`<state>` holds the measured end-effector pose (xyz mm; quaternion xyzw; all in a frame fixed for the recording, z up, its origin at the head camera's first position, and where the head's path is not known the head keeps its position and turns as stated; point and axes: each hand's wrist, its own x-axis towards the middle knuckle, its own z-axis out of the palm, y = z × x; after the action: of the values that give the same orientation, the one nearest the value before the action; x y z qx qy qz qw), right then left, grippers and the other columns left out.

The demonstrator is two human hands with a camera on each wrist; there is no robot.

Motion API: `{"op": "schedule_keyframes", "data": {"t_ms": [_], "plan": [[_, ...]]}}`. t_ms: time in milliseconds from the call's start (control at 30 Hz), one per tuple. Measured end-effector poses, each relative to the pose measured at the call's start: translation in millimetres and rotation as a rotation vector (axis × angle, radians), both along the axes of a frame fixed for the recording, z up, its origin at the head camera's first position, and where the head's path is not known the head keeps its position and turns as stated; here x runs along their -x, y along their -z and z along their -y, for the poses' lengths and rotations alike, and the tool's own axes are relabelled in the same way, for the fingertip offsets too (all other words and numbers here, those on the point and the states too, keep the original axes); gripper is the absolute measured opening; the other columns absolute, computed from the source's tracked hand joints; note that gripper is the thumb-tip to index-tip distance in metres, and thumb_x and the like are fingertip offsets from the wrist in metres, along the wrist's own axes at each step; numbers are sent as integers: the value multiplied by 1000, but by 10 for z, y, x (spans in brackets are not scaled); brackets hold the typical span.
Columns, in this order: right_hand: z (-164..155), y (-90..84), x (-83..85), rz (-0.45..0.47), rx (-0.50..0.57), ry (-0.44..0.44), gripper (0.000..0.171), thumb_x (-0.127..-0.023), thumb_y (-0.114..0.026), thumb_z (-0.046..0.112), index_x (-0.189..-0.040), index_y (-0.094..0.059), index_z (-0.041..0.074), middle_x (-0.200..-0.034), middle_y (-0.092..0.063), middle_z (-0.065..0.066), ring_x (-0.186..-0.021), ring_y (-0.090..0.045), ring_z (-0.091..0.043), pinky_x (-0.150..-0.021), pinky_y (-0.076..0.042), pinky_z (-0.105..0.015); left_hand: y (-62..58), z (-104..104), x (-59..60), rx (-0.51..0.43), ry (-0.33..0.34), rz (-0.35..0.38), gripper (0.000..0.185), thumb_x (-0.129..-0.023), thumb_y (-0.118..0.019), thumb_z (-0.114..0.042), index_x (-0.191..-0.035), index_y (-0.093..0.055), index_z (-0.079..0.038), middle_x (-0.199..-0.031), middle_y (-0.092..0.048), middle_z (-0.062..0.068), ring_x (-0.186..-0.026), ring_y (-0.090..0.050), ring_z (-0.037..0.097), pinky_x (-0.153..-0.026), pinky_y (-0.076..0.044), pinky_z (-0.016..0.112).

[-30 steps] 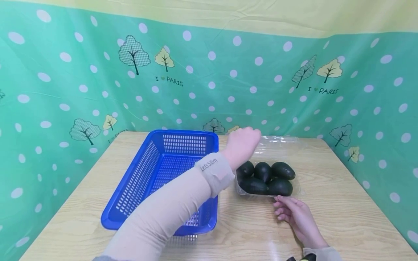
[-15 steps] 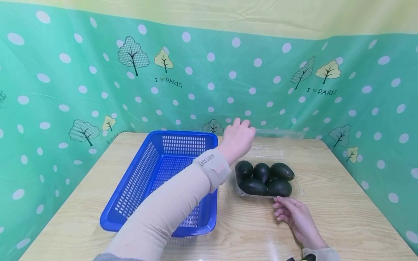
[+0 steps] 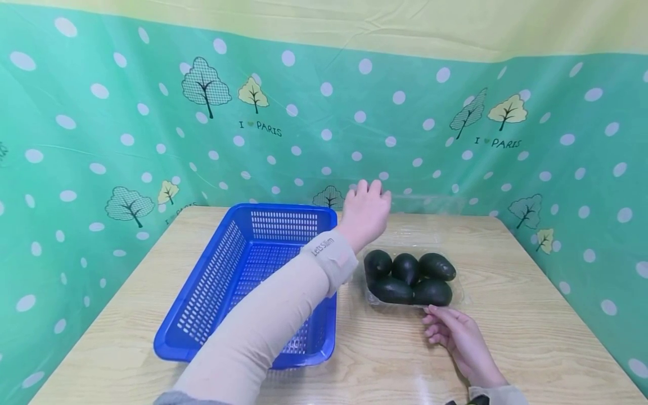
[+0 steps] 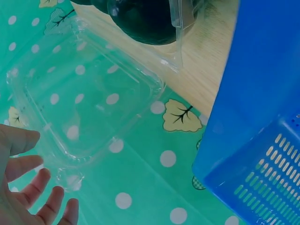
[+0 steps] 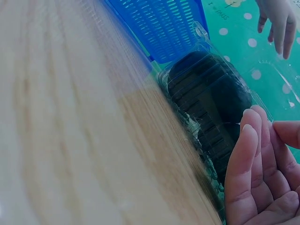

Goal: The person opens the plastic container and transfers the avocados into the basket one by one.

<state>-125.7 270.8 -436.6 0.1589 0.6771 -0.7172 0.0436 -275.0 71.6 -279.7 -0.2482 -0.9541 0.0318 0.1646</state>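
Hovering with fingers spread, left hand (image 3: 365,214) held nothing; clear lid (image 4: 84,98) stood swung open just beyond its fingertips, long edge running left-right. Right hand (image 3: 458,334), fingers relaxed, touched clamshell tray (image 3: 458,292) near edge; avocados (image 3: 410,275) inside.

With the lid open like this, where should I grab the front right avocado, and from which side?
Come from straight above. The front right avocado lies on its side in the clear tray, packed against the others, so only its top is free. Pinch across its narrow width, thumb toward the near wall by the right hand, probably best.
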Motion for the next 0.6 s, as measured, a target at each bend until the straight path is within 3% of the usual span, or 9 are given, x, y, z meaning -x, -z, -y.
{"op": "schedule_keyframes", "data": {"t_ms": [200, 367, 600], "plan": [[3, 23, 0, -20, 9, 3, 20, -99, -58, 21, -96, -74, 10, -77, -72, 4, -64, -65, -8, -61, -56, -23, -28, 8, 38, -49, -1, 66, 49, -98, -54, -24, -146, -49, -17, -138, -49, 6, -116, -47, 23, -89, -51, 34], [3, 38, 3, -23, 10, 4, 20, -99, -59, 23, -97, -74, 9, -77, -72, 4, -65, -65, -8, -61, -56, -23, -9, 44, 57, -110, 22, 135, 39, -99, -50, -22, -137, -56, -12, -146, -45, 11, -127, -48, 28, -96, -53, 40], [0, 13, 8, 3, 7, 9, 24, -100, -58, 27, -90, -73, 10, -75, -71, 3, -63, -64, -9, -60, -55, -23, 16, 106, 27, -97, 41, 164, 31, -102, -48, -28, -124, -64, -13, -124, -58, 6, -106, -55, 22, -87, -56, 37]]}}
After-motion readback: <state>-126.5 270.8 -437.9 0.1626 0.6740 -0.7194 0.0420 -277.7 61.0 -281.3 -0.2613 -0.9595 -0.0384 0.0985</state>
